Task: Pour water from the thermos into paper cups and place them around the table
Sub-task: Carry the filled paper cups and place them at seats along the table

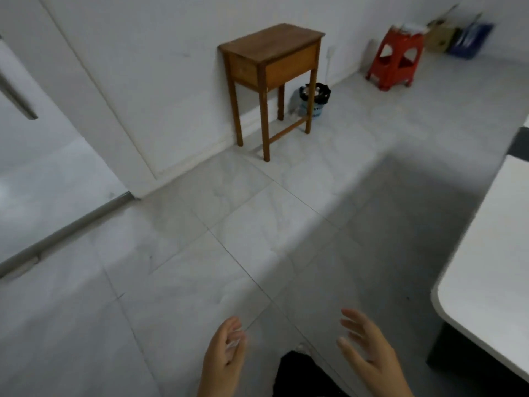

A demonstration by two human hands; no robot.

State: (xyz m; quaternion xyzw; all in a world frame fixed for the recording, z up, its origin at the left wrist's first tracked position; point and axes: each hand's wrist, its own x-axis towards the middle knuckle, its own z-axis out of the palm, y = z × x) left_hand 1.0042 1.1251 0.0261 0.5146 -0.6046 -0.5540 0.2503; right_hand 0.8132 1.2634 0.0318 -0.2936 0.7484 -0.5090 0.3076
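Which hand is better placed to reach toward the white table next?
The right hand, probably. It hangs open on the side where the white rounded-edge table stands, while the left hand, fingers loosely curled, is farther from it. No thermos or paper cups are in view.

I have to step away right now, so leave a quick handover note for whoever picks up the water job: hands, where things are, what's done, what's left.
Left hand: fingers loosely curled, holding nothing.
Right hand: open, fingers spread, holding nothing.
Both hover over the tiled floor, near the corner of the white table on the right.
No thermos or paper cups in view; the visible part of the white table is bare.
A wooden side table stands by the wall, with a small bin behind it and a red stool further right.
Done: nothing that shows here.
Left: find thermos and cups, pour, set cups around the table.
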